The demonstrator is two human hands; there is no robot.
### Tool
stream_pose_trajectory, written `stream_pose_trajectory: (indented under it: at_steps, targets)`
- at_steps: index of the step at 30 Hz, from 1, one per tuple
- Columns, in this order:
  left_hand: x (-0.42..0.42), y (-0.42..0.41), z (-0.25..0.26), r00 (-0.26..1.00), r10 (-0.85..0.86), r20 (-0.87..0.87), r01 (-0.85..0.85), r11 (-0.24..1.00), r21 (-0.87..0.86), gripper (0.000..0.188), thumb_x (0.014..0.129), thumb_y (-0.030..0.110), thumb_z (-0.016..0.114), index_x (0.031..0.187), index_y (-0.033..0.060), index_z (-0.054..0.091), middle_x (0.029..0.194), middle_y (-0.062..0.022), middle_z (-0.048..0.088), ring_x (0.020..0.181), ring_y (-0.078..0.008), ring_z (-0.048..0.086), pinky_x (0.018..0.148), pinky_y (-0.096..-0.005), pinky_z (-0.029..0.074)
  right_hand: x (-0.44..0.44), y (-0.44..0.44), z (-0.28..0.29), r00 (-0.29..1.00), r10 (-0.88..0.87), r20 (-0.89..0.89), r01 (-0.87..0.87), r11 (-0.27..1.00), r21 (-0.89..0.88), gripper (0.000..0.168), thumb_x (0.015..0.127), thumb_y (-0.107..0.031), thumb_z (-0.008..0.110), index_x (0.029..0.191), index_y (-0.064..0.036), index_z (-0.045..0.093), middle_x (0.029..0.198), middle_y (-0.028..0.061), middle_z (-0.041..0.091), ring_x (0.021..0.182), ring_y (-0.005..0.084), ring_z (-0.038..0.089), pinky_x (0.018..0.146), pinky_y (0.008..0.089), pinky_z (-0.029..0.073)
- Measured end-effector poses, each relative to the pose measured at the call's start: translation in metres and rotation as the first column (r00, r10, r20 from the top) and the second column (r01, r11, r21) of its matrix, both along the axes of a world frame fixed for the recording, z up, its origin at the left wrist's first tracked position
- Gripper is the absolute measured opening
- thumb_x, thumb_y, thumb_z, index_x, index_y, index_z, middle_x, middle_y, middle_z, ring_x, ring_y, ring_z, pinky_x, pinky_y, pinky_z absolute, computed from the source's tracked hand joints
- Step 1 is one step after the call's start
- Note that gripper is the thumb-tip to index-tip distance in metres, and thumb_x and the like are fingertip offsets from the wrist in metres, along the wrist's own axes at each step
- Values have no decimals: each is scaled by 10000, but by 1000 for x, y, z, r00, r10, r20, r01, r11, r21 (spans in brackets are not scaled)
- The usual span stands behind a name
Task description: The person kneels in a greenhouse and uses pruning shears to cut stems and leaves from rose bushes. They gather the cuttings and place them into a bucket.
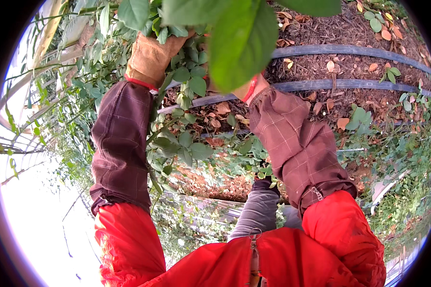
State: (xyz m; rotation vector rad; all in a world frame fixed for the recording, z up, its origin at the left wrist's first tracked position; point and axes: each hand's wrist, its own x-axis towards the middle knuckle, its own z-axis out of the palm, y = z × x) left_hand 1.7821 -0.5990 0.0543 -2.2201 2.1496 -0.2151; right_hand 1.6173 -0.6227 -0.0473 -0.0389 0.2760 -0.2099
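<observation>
My left hand (149, 59), in a tan leather work glove with red trim, reaches into a leafy shrub (197, 84) at the upper left. Leaves cover its fingers, so any grip there is hidden. My right hand (241, 92) is also gloved, with a red band at the wrist. A large green leaf (242, 46) close to the camera hides most of it. Both forearms wear brown checked sleeve covers (296, 132) over a red jacket (273, 251).
Two blue-grey irrigation hoses (344, 50) run across a bed of mulch (309, 32) strewn with dry leaves. More green foliage (398, 193) grows at the right. Leafy stems (39, 68) stretch along the left. My leg (256, 211) stands beside low plants.
</observation>
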Motion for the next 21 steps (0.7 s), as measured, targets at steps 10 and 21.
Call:
stream_pose_trajectory:
  at_steps: [10, 21]
  targets:
    - [19, 54, 90, 996, 91, 4, -91, 996, 2, 504, 811, 172, 699, 1311, 173, 638, 1244, -137, 670, 1118, -278, 655, 960, -394, 511, -65, 4, 56, 930, 166, -328, -178, 984, -6, 145, 1009, -240, 503, 938, -115, 520, 681, -49, 370, 522, 98, 401, 520, 268, 428]
    - [40, 50, 116, 995, -4, -101, -20, 971, -237, 336, 875, 128, 691, 1189, 7, 688, 1268, -155, 650, 1051, -231, 674, 870, -337, 563, 25, -9, 107, 881, -254, -400, -334, 265, -905, 347, 897, -278, 648, 1173, -74, 595, 879, 145, 706, 786, 302, 705, 680, 426, 556]
